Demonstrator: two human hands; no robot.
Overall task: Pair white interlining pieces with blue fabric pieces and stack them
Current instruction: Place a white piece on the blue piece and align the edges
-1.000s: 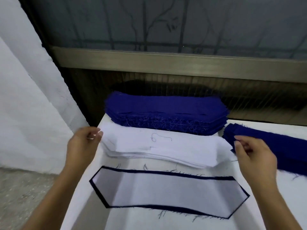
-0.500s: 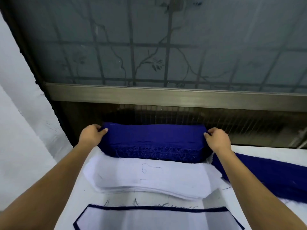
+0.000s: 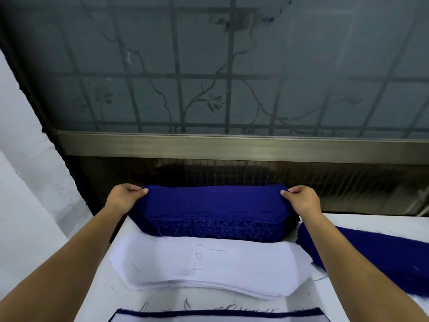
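A thick stack of blue fabric pieces (image 3: pixel 213 219) lies at the far edge of the white table (image 3: pixel 102 296). My left hand (image 3: pixel 124 198) pinches the left end of the top blue piece (image 3: pixel 209 198), and my right hand (image 3: pixel 301 199) pinches its right end. In front of the blue stack lies a stack of white interlining pieces (image 3: pixel 209 268) with a pen mark on top. At the bottom edge shows a paired piece (image 3: pixel 220 317), white interlining on blue fabric.
A second pile of blue fabric (image 3: pixel 376 259) lies on the table at the right, partly under my right forearm. Behind the table run a metal window sill (image 3: pixel 232 145) and a frosted, barred window. A white wall (image 3: pixel 27 182) stands at the left.
Both hands went from the ends of the white stack to the ends of the blue stack and took hold of its top piece. The view tilted upward.
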